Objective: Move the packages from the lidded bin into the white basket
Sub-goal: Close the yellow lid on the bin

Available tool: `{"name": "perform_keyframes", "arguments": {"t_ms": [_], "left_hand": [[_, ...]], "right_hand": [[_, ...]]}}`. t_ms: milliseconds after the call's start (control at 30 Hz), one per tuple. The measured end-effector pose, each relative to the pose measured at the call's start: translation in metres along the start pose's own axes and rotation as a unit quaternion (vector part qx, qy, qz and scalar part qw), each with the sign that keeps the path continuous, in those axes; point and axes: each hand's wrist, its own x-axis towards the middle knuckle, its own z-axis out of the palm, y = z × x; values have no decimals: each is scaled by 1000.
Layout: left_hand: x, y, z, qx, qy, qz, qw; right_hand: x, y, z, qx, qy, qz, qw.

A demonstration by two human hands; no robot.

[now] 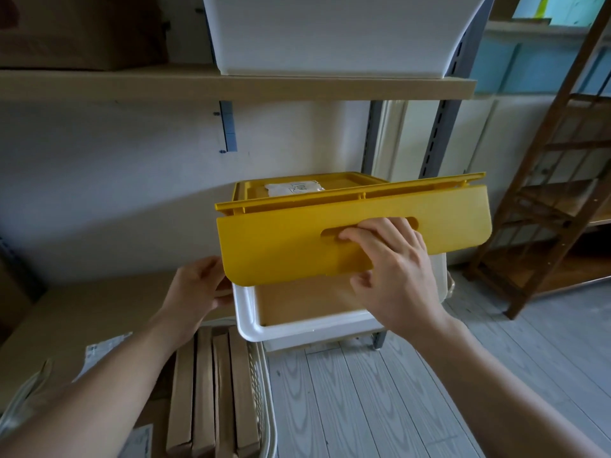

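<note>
Right hand (393, 272) fingers clamped in yellow hinged plastic flap (330, 246) slot at frame centre, left hand (198, 289) gripping white lidded bin (264, 328) rim; swing flap fully up, then reach brown cardboard packages (211, 391) lower left in white basket (264, 408).

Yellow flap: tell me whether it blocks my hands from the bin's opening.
No. The right hand holds the yellow flap lifted by its slot, so the white bin is open in front. The left hand sits at its left edge, unobstructed.
</note>
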Motion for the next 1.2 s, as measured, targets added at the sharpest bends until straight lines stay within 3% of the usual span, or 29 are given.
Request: {"name": "perform_keyframes", "arguments": {"t_ms": [167,500,833,1200], "left_hand": [[-3,-1,4,-2,-20,5,1000],[-7,2,9,-48,-46,-29,997],[-2,-6,2,-74,-63,-70,993],[-2,-7,-2,-110,-51,-78,990]], "right_hand": [[1,0,-17,1,-47,-3,999],[-30,-1,-16,11,-65,-2,998],[-74,18,17,34,-196,-25,980],[-73,25,47,21,-212,-39,976]]}}
